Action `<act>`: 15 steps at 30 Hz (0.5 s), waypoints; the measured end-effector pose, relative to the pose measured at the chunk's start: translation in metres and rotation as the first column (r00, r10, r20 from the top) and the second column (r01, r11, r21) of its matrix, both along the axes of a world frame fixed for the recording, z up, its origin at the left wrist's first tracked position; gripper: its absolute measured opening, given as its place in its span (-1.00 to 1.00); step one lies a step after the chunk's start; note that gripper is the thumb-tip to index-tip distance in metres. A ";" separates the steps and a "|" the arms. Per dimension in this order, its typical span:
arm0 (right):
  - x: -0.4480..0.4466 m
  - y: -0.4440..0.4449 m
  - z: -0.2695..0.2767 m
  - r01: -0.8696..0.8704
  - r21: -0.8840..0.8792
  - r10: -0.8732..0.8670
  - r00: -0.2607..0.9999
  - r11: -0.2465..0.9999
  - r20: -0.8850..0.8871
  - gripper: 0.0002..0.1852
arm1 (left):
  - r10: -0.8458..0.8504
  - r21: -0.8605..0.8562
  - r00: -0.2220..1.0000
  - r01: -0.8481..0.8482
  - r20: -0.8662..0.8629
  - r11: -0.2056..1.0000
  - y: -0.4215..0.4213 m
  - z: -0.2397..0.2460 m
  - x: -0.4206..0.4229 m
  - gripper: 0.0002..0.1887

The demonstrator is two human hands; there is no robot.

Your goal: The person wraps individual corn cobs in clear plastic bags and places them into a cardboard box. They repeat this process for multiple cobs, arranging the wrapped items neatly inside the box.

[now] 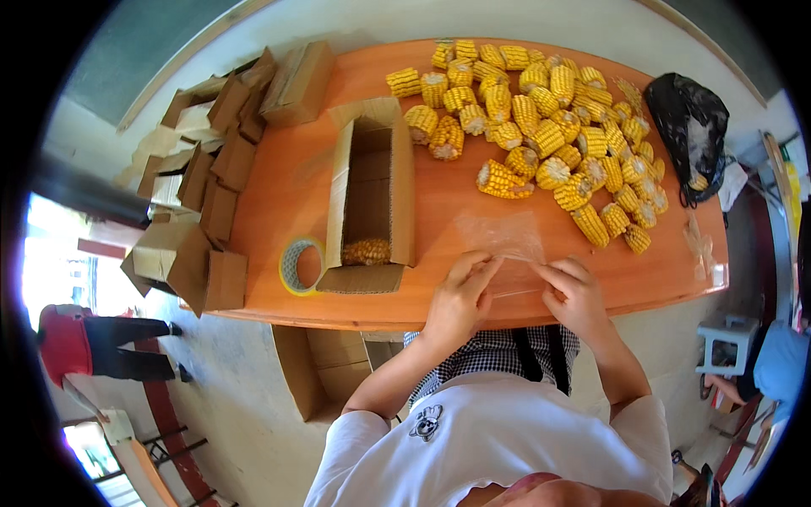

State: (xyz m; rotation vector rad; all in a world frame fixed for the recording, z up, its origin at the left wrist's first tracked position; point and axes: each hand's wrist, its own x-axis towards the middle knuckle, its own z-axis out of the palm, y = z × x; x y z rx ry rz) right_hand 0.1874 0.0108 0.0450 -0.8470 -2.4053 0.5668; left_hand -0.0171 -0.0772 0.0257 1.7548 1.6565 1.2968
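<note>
Between my hands a thin clear plastic bag (500, 231) is stretched just over the table's near part. My left hand (466, 295) pinches its left edge between thumb and fingers. The right edge is pinched by my right hand (573, 295). To the left stands an open cardboard box (402, 190), its flaps spread; a piece of corn (366, 252) in clear wrapping lies at its near end. Beyond the bag, many cut pieces of corn on the cob (550, 136) are heaped across the table's back and right side.
A roll of tape (293, 269) lies beside the open box. Several cardboard boxes (222, 212) crowd the left side of the table (285, 203). A black plastic bag (687, 127) and clear plastic (699, 250) are at the right. Another box (320, 367) stands below the near edge. Other people are farther off.
</note>
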 end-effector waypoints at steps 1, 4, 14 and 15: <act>-0.001 0.000 0.002 0.000 -0.006 0.000 1.000 1.000 -0.007 -0.45 | 0.002 -0.031 1.000 -0.002 0.015 1.000 -0.002 -0.001 -0.001 -0.47; -0.003 -0.004 0.007 0.025 0.041 -0.023 0.999 0.999 -0.050 -0.46 | 0.024 -0.033 0.999 -0.025 -0.043 0.999 -0.005 0.000 -0.001 -0.49; 0.008 -0.002 -0.012 0.024 -0.045 -0.029 0.994 0.999 -0.109 -0.47 | 0.098 0.133 0.988 -0.082 -0.120 0.988 0.002 -0.009 0.009 -0.62; 0.009 -0.004 -0.015 0.019 -0.083 -0.027 0.995 0.996 -0.098 -0.48 | 0.095 0.080 0.992 -0.089 -0.078 0.993 0.000 -0.012 0.010 -0.63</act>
